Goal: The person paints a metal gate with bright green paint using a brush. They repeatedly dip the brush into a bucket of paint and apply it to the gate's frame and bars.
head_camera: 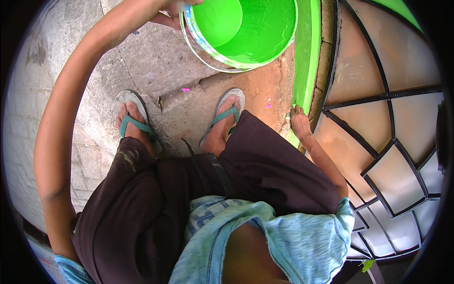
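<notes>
At the top of the view, my left hand grips the left rim of a plastic bucket. Bright green paint coats its inside, and a paler green oval shows within. Part of that hand is cut off by the picture's edge. My right hand is low at the right, its fingers closed at a green-painted ledge. A small pale object sticks out beside the fingers; they hide most of it, so its kind is unclear.
A metal gate or grille with black bars and panels stands right of the ledge. My feet, in green-strapped flip-flops, rest on rough stone paving with a raised, cracked edge. Pink petals lie there.
</notes>
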`<state>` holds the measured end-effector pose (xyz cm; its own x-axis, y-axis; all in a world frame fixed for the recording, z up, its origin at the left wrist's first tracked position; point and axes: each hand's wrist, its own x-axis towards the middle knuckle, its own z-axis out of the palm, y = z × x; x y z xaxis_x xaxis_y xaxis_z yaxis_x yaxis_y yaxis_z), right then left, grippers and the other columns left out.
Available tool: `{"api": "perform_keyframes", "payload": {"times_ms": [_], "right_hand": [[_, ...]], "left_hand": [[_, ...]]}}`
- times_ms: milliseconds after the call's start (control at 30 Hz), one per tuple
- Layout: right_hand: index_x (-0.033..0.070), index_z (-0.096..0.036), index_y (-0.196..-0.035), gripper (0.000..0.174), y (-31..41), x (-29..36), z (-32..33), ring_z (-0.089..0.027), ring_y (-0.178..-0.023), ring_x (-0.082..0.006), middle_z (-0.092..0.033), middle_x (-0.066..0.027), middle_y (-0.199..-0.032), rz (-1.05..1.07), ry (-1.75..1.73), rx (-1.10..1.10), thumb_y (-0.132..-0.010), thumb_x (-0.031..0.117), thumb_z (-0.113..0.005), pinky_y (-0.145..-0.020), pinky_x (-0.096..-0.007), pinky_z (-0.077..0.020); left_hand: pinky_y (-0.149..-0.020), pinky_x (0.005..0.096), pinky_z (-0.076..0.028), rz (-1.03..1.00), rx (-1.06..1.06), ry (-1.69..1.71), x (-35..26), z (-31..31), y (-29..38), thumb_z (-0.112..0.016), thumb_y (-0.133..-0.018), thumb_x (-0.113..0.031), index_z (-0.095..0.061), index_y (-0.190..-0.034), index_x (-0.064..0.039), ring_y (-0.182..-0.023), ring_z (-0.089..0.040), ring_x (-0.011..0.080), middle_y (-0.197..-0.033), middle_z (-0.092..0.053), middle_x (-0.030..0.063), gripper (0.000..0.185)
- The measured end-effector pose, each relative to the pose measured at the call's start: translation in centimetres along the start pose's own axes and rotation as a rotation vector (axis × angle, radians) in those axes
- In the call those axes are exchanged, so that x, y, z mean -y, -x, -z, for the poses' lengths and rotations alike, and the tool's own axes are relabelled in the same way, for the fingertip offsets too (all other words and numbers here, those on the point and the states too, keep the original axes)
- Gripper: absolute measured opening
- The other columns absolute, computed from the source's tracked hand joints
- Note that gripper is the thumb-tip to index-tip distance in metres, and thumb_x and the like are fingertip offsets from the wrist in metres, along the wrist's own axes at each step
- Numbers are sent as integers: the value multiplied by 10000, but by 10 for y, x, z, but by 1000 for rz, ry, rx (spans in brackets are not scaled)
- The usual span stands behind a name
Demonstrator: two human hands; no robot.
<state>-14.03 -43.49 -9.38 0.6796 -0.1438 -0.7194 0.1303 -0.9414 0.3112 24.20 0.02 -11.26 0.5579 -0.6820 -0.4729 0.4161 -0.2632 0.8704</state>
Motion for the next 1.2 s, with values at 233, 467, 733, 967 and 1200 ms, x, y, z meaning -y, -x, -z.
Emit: {"api": "perform_keyframes", "payload": {"times_ms": [233, 467, 733, 967, 1200], "right_hand": [[-48, -661, -923, 123, 14, -12, -31, -651, -874, -409, -605, -239, -955, -136, -198, 94, -821, -5, -609, -787, -467, -558], [-10, -668, -1050, 212, -42, -13, 47, -650, -830, -417, -614, -221, -950, -68, -423, -441, -840, 16, -654, -718, -469, -539], [-8, -672, -1046, 201, -5, -28, -4, -656, -797, -431, -628, -240, -921, -158, -368, -208, -856, 55, -661, -702, -468, -544], [10, -666, -1078, 198, -26, -13, 43, -665, -838, -415, -644, -216, -990, -68, -496, -617, -884, 0, -629, -738, -449, -550], [15, -668, -1066, 185, -6, -22, 8, -665, -824, -407, -644, -198, -985, -131, -425, -451, -882, 28, -644, -722, -453, -549]], "left_hand": [[-893, 377, -552, 10, -55, -49, -30, -8, 21, -596, -910, -274, -561, -1175, -7, -946, -665, 206, -1047, -652, 108, 378], [-896, 374, -542, 57, -86, -36, -7, 9, 23, -596, -899, -282, -558, -1191, -12, -968, -658, 207, -1064, -651, 108, 399], [-890, 372, -542, 14, -17, -34, -9, -1, 5, -595, -899, -286, -560, -1183, -8, -977, -656, 214, -1072, -651, 108, 400], [-877, 359, -544, 28, -47, -48, -5, 5, 10, -598, -894, -283, -565, -1212, -12, -964, -660, 209, -1075, -658, 105, 420], [-865, 351, -544, 21, -36, -40, -10, -2, 8, -595, -896, -262, -571, -1208, -17, -951, -660, 193, -1060, -662, 86, 398]]}}
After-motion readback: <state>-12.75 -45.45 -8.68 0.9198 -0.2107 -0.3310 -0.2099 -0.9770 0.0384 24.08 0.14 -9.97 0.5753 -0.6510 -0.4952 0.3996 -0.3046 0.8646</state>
